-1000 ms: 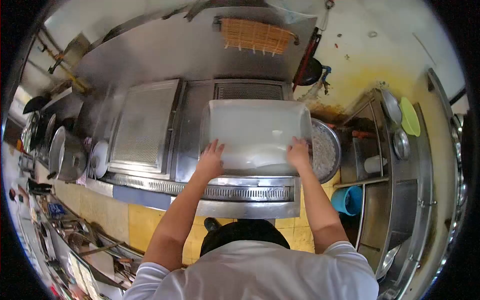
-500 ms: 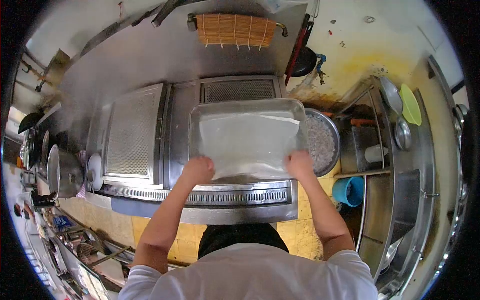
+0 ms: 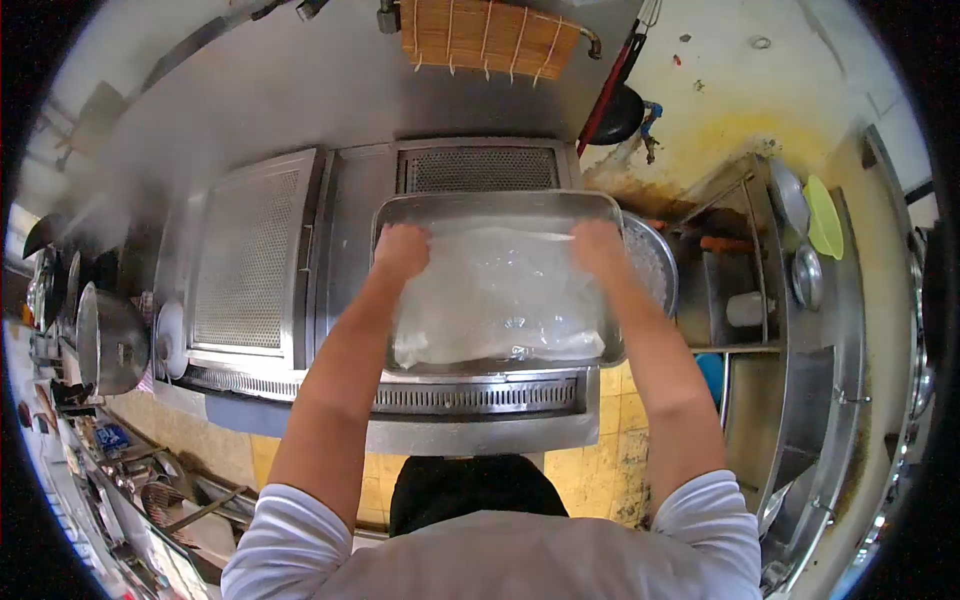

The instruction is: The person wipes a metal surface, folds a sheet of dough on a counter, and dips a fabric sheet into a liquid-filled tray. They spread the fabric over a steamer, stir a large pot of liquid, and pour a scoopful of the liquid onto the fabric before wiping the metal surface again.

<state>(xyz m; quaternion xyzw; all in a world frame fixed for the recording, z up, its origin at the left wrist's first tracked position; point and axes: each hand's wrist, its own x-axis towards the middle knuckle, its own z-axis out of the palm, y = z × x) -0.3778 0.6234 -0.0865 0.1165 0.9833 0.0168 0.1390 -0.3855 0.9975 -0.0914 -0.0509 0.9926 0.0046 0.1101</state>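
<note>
A translucent white sheet (image 3: 500, 295), glossy and wet-looking, lies in a rectangular metal tray (image 3: 500, 205) on the steel counter. Closed at the sheet's far left corner is my left hand (image 3: 403, 252). My right hand (image 3: 598, 248) grips the far right corner with its fingers curled in. Along the near side, the sheet's edge looks bunched beside the tray's rim. Partly behind the tray and my right forearm stands a round metal bowl (image 3: 672, 262) with whitish contents.
Perforated metal panels (image 3: 250, 265) cover the counter on the left. A large pot (image 3: 112, 340) and a white plate (image 3: 171, 340) stand beyond them, with steam above. To the right is a metal rack (image 3: 755, 350) with a blue bucket (image 3: 711, 375) partly hidden behind my arm.
Both hands have moved from the tray's near side to its far side. The sheet now looks wrinkled and bunched at the near edge. The view has shifted slightly.
</note>
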